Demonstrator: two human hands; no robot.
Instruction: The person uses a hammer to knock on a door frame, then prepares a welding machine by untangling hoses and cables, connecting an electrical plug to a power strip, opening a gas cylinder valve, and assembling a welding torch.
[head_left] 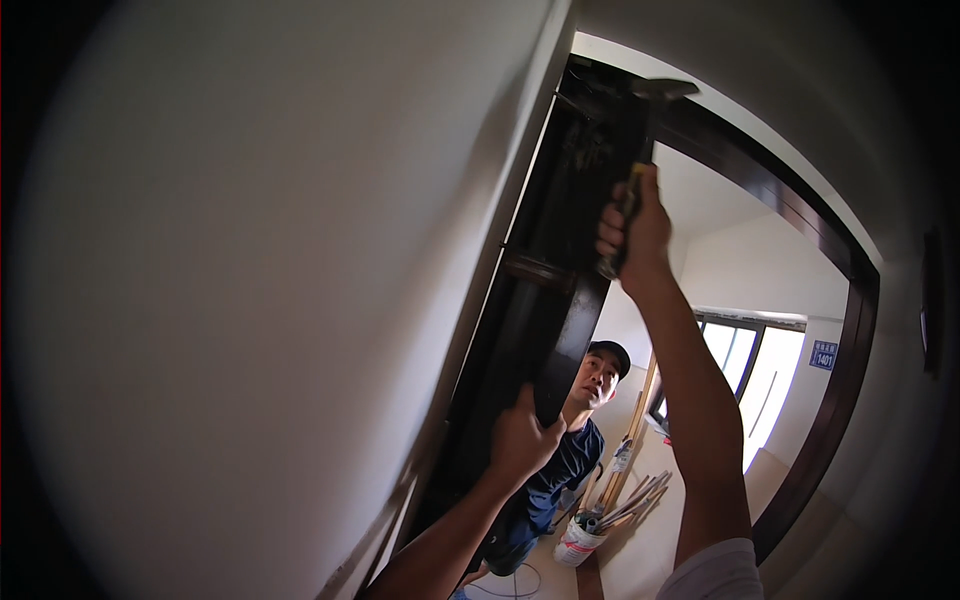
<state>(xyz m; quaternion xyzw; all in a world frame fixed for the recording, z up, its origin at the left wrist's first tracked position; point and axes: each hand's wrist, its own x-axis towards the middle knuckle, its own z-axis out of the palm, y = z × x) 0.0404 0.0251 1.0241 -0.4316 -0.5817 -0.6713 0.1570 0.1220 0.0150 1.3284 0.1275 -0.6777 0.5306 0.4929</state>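
My right hand is raised high, closed round the handle of a hammer. The hammer's metal head is up by the top corner of a dark door frame. Lower down, my left hand grips the edge of the frame's dark left side panel, with its thumb towards the opening. Deep shadow hides the detail of that panel, and I cannot tell whether the hammer touches the frame.
Beyond the opening a person in a dark cap and navy clothes looks up. A white bucket of sticks stands beside them, with long wooden strips leaning behind it. A window lies further back. A pale wall fills the left.
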